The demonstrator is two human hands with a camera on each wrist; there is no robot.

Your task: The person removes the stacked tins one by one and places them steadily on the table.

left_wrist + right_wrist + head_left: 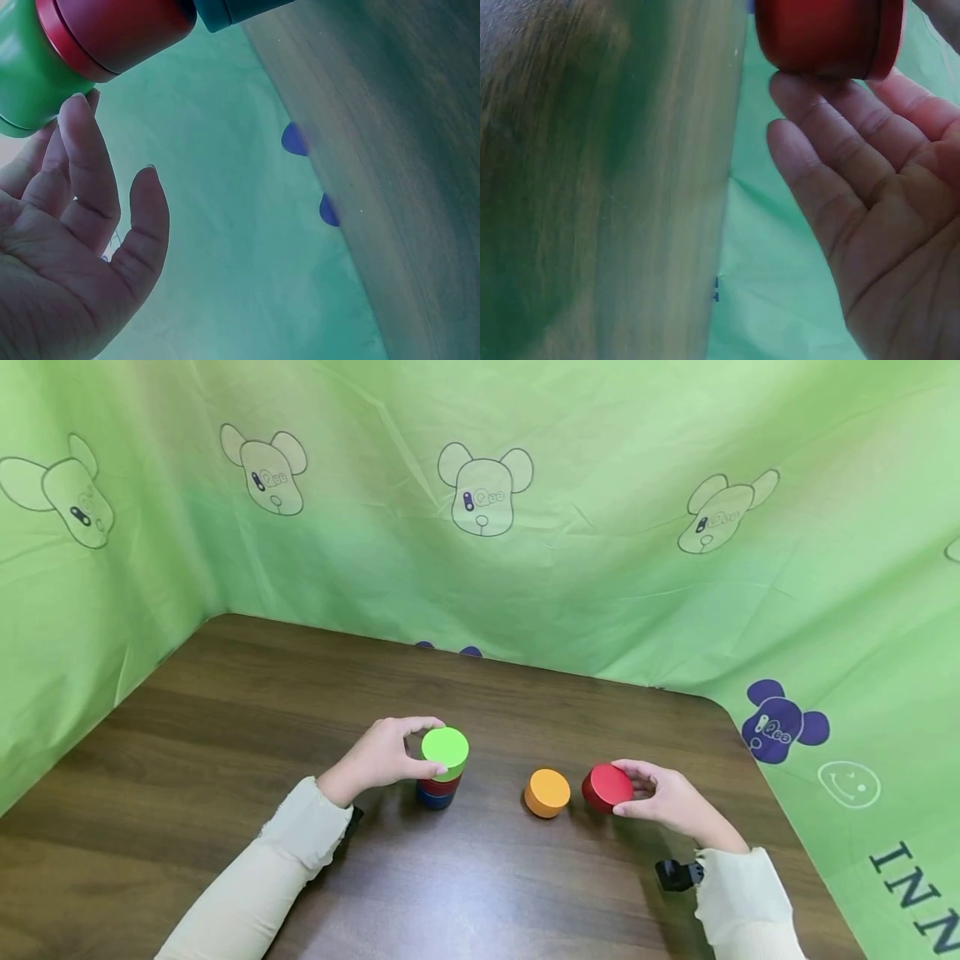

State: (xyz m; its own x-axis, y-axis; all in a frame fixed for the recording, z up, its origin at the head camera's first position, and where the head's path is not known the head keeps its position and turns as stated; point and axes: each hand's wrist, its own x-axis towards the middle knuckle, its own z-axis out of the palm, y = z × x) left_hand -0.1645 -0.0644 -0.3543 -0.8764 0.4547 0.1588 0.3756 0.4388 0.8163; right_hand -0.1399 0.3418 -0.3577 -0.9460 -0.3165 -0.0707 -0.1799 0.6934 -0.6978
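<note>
Near the middle of the table stands a stack of small round lidded tins: a green tin (445,750) on top, a dark red tin (439,786) below it and a blue tin (436,798) at the bottom. My left hand (384,752) holds the green tin between thumb and fingers. To the right, my right hand (671,797) grips a bright red tin (607,787) by its side; whether it touches the table I cannot tell. An orange tin (547,792) sits just left of the red one. In the right wrist view, fingertips (795,90) touch the red tin (821,37).
A brown wood-grain table (225,718) lies under everything. Green cloth (585,568) with printed bear heads hangs behind it and along both sides. Dark wrist devices, such as the right one (677,875), show by both cuffs.
</note>
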